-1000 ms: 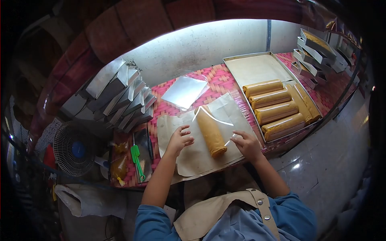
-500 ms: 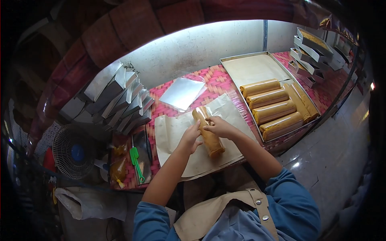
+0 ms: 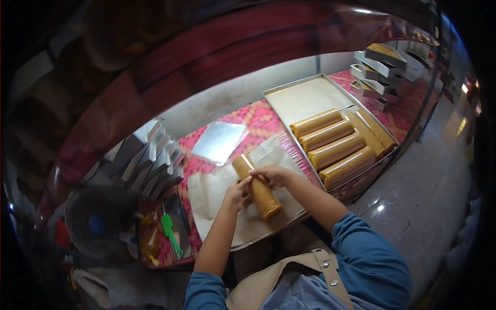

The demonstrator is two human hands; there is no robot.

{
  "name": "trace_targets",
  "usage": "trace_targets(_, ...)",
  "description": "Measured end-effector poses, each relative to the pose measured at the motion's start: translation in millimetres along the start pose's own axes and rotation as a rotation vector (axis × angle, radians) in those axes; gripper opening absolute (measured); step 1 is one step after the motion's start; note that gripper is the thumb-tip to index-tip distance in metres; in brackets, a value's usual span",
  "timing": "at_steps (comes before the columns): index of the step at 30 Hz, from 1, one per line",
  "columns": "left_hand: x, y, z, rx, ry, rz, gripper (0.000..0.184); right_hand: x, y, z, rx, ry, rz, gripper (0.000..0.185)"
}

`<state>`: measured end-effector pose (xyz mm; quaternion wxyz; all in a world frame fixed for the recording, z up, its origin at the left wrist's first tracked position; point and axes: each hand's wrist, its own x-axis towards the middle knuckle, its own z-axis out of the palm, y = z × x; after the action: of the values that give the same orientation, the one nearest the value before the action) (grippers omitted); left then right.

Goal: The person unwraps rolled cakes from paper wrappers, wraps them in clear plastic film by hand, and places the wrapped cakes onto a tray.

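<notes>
A golden-brown roll cake (image 3: 264,200) in shiny clear plastic lies at a slant on a sheet of brown paper (image 3: 212,194). My left hand (image 3: 237,193) comes from the left, its fingers closed at the middle of the wrapped roll. From the right, my right hand (image 3: 275,175) reaches over it, with its fingertips pinched close to those of my left hand on the upper surface. The exact edge of film between the fingertips is too small to make out. Beyond the roll, clear plastic sheets (image 3: 218,141) lie flat on the table.
At the right, a metal tray (image 3: 281,111) holds several wrapped rolls (image 3: 330,142). Stacked metal pans stand at left (image 3: 147,160) and far right (image 3: 380,72). A green spatula (image 3: 169,232) lies left, near a fan (image 3: 95,225). A pink woven-pattern cover (image 3: 258,114) lies over the table.
The camera view has tilted and shifted. My hands have come closer together, and their fingertips now meet over the roll's middle. The roll still lies on the paper.
</notes>
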<state>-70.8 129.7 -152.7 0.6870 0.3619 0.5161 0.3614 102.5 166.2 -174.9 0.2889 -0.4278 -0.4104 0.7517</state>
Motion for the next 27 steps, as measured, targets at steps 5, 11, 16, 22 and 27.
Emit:
trace_targets(5,-10.3,0.9,12.1,0.059,-0.072,0.158,0.042,-21.8,1.4,17.7,0.238,-0.104,-0.052,0.046)
trace_targets(11,8.4,-14.1,18.3,0.620,0.180,0.419,0.050,-24.8,18.7,29.9,0.424,-0.076,-0.180,0.046)
trace_targets(16,5.0,1.5,40.7,-0.112,-0.076,0.378,0.051,-50.0,-4.4,26.0,0.556,-0.160,-0.309,0.052)
trace_targets(22,1.8,18.6,69.8,-0.231,-0.335,0.355,0.054,-70.8,-25.1,11.9,0.386,-0.016,-0.499,0.057)
trace_targets(27,5.4,18.7,86.1,-0.174,-0.396,0.463,0.065,-87.1,-57.2,-15.2,0.269,-0.095,-0.501,0.059)
